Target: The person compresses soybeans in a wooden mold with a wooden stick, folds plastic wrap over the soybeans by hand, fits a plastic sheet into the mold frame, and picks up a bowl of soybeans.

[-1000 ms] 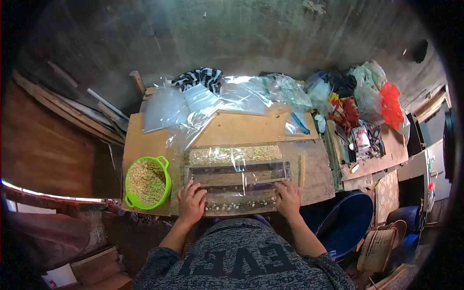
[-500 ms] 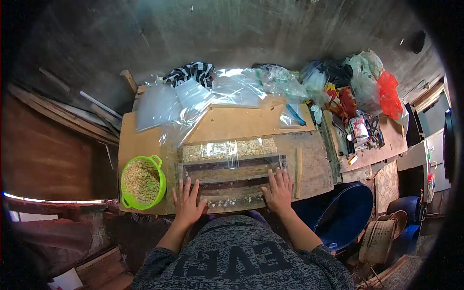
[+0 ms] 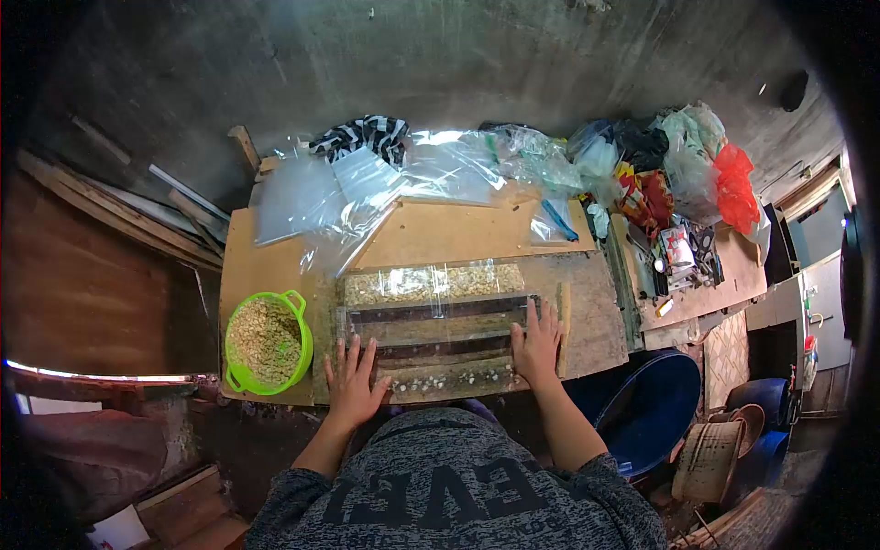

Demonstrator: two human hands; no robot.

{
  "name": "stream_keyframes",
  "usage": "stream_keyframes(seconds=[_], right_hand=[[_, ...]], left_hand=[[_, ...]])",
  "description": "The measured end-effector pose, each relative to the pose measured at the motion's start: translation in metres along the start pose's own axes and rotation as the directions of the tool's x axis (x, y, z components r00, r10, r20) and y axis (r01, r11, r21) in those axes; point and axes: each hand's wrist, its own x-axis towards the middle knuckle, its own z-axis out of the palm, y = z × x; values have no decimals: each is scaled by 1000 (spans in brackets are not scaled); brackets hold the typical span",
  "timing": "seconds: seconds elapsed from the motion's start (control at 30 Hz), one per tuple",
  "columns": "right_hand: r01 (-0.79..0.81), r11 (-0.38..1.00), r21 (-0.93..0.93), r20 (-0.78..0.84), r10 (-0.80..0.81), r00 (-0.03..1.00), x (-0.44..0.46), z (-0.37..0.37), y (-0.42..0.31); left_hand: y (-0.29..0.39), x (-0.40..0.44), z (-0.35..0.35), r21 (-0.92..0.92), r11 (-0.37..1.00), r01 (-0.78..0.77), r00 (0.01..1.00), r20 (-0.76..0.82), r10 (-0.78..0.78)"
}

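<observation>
My left hand (image 3: 354,383) lies flat, fingers spread, by the left end of a wooden frame with dark slats (image 3: 440,348). At its right end, my right hand (image 3: 537,346) also rests with fingers stretched out and holds nothing. Clear plastic film appears to cover the frame's upper part. Just beyond it is a long, flat, clear plastic pack of pale beans or grains (image 3: 390,286). White bits (image 3: 458,379) lie scattered along the near board. To the left of my left hand stands a bright green basket (image 3: 307,353) filled with similar pale grains.
Clear plastic sheets (image 3: 298,197) lie at the back left of the table. A wooden stick (image 3: 564,330) is right of the frame. Several bags, including a red one (image 3: 736,188), crowd the back right. A large blue tub (image 3: 642,412) stands below the right edge.
My right hand has slid a little right and away from me along the frame's end. My left hand stays in nearly the same place. The view has shifted slightly.
</observation>
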Motion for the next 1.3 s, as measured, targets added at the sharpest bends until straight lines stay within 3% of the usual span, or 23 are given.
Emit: stream_keyframes(seconds=[0.1, 0.23, 0.33, 0.4, 0.53, 0.63, 0.7, 0.83, 0.9, 0.93, 1.0, 1.13, 1.2, 1.3], right_hand=[[-1, 988, 156, -50, 9, 999, 11, 0, 14], [-47, 982, 181, -98, 66, 993, 35, 3, 18], [33, 980, 198, -77, -18, 997, 45, 1, 15], [93, 966, 243, -173, -51, 984, 48, 6, 13], [136, 954, 268, -198, -84, 977, 49, -1, 3], [79, 938, 336, -226, -1, 974, 48, -13, -9], [-88, 801, 592, -68, 159, 985, 49, -20, -12], [-140, 657, 741, 2, 206, 979, 56, -25, -9], [-176, 449, 876, 64, 254, 965, 58, -38, -15], [-177, 449, 876, 64, 256, 965, 58, -45, -17], [-47, 684, 728, -123, 197, 973, 60, -55, -19], [3, 740, 673, -271, 243, 932, 62, -52, -4], [58, 869, 492, -440, 190, 877, 60, -56, -2], [-36, 897, 441, -381, 224, 897, 52, -59, -3]], left_hand=[[-1, 0, 2, 2, 1000, 3, 1000, -6, -3], [-2, 0, 3, -12, 1000, -5, 1000, -8, 5], [-1, 0, 1, -10, 1000, 2, 1000, 10, -2], [-1, 1, 2, -10, 1000, -3, 1000, 3, 3], [-1, 0, 2, -5, 1000, -3, 1000, -4, 3], [-1, 1, 1, 2, 1000, 4, 1000, 8, -4], [0, 0, 2, -2, 1000, 5, 1000, 0, -5], [1, 1, 2, -4, 1000, 16, 1000, 3, -16], [1, 1, 1, -8, 1000, 10, 1000, -1, -10], [1, 1, 0, -12, 1000, 6, 1000, -5, -6], [1, 1, 0, -10, 1000, 6, 1000, -2, -6], [2, 1, 0, 5, 1000, 11, 1000, -2, -11], [2, 1, 0, 0, 1000, 8, 1000, -5, -8], [1, 0, 1, -6, 1000, 3, 1000, -14, -3]])
